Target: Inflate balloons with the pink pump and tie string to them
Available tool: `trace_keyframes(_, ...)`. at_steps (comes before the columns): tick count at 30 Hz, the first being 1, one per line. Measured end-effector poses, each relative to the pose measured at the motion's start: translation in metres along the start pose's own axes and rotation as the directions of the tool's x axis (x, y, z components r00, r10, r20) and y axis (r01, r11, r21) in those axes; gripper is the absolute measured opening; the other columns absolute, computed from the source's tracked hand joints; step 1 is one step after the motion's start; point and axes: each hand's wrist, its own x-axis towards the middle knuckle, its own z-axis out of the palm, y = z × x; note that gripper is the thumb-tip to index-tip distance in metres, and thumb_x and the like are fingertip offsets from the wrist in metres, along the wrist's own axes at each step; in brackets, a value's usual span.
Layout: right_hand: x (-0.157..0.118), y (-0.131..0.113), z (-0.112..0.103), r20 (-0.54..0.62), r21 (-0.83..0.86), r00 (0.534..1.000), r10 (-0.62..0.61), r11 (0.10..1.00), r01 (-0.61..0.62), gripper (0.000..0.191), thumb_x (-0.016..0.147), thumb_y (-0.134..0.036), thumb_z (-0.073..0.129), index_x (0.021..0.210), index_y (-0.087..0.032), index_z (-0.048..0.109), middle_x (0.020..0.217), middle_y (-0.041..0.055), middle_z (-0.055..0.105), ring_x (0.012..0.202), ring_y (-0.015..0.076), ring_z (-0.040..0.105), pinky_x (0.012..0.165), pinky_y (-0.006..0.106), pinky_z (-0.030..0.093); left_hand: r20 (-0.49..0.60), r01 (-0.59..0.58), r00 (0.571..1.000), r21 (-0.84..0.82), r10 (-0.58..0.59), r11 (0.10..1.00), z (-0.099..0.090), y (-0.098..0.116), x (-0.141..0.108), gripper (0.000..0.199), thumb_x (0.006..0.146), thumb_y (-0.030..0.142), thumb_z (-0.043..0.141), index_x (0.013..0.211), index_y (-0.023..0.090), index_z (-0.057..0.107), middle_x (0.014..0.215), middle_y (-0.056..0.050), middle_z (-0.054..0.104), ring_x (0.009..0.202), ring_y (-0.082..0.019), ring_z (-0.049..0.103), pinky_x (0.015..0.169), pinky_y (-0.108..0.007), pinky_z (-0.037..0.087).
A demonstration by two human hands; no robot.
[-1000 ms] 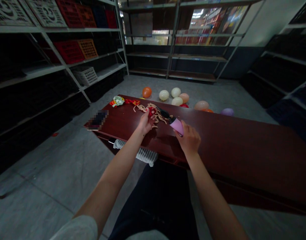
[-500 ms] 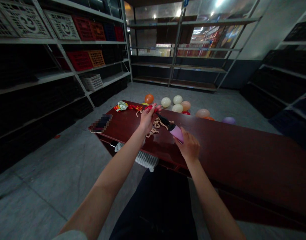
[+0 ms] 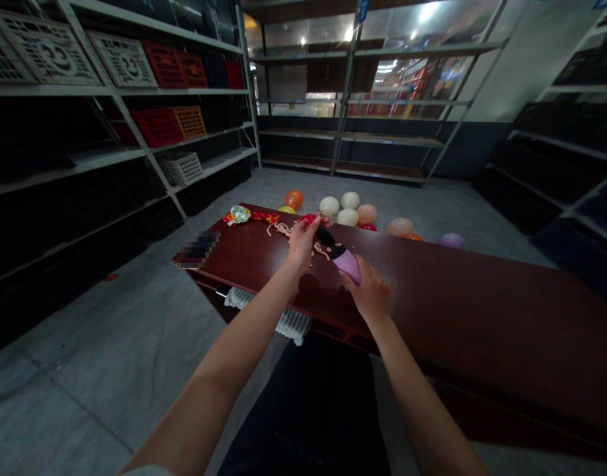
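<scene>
My left hand (image 3: 302, 243) is closed on a small red item (image 3: 309, 218), which looks like an uninflated balloon. In my right hand (image 3: 370, 287) is a purple tool with a black front part (image 3: 347, 264), gripped around its purple body. The tool's black tip points up and left and lies right beside my left fingers; whether it touches the red item I cannot tell. Beige strings or deflated balloons (image 3: 322, 250) lie on the dark red table (image 3: 432, 291) under and behind my hands.
A phone-like blurred object (image 3: 198, 250) and a pale green bundle (image 3: 239, 215) lie on the table's left. White ribbed material (image 3: 293, 325) hangs below the front edge. Balloons (image 3: 350, 200) rest on the floor behind. Shelves with crates (image 3: 164, 127) stand left.
My left hand has moved slightly right, closer to the tool's black tip, and its fingers are closed more tightly. The view has shifted a little.
</scene>
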Motion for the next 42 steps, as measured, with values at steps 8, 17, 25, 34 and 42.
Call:
trace_keyframes(8, 0.015, -0.021, -0.016, 0.359, 0.248, 0.911, 0.203, 0.92, -0.303, 0.047, 0.097, -0.052, 0.051, 0.134, -0.026, 0.062, 0.115, 0.0071, 0.076, 0.099, 0.0268, 0.071, 0.078, 0.032, 0.047, 0.001, 0.166, 0.986, 0.168, -0.168, 0.972, 0.002, 0.004, 0.009, 0.01, 0.089, 0.022, 0.072, 0.092, 0.014, 0.076, 0.091, -0.009, 0.078, 0.084, -0.017, 0.071, 0.076, -0.025, 0.051)
trace_keyframes(17, 0.008, -0.026, -0.044, 0.463, 0.092, 0.868, 0.181, 0.964, -0.25, 0.047, 0.098, -0.057, 0.05, 0.131, -0.026, 0.063, 0.111, 0.0092, 0.076, 0.097, 0.0275, 0.071, 0.07, 0.03, 0.04, 0.13, 0.545, 0.832, -0.007, -0.539, 0.839, -0.023, 0.021, 0.005, 0.023, 0.09, 0.011, 0.056, 0.104, 0.011, 0.074, 0.082, -0.009, 0.074, 0.075, -0.018, 0.069, 0.069, -0.028, 0.049)
trace_keyframes(25, -0.001, -0.044, -0.052, 0.524, 0.048, 0.84, 0.139, 0.98, -0.192, 0.042, 0.101, -0.054, 0.046, 0.127, -0.026, 0.063, 0.11, 0.0069, 0.076, 0.097, 0.0249, 0.071, 0.069, 0.028, 0.038, 0.082, 0.541, 0.84, -0.191, -0.536, 0.819, -0.018, 0.005, -0.003, 0.025, 0.095, 0.038, 0.066, 0.099, 0.013, 0.07, 0.048, 0.007, 0.037, 0.044, -0.009, 0.042, 0.051, -0.023, 0.043)
trace_keyframes(34, -0.005, -0.052, -0.039, 0.322, -0.245, 0.947, -0.017, 0.964, 0.101, 0.051, 0.102, -0.052, 0.048, 0.14, -0.018, 0.052, 0.118, 0.014, 0.07, 0.098, 0.0254, 0.067, 0.071, 0.03, 0.041, 0.1, 0.572, 0.819, -0.218, -0.565, 0.791, -0.029, 0.01, 0.0, 0.005, 0.092, 0.016, 0.063, 0.091, 0.015, 0.068, 0.054, 0.006, 0.046, 0.044, -0.007, 0.044, 0.054, -0.023, 0.045)
trace_keyframes(42, -0.006, -0.042, 0.002, 0.249, -0.314, 0.962, -0.115, 0.93, 0.192, 0.059, 0.097, -0.046, 0.054, 0.149, -0.018, 0.044, 0.113, 0.0143, 0.068, 0.094, 0.0264, 0.061, 0.071, 0.033, 0.04, -0.2, 0.347, 0.888, -0.296, -0.413, 0.89, -0.023, 0.007, 0.005, 0.027, 0.099, 0.023, 0.051, 0.074, 0.015, 0.058, 0.045, 0.009, 0.024, 0.036, -0.006, 0.023, 0.039, -0.019, 0.023)
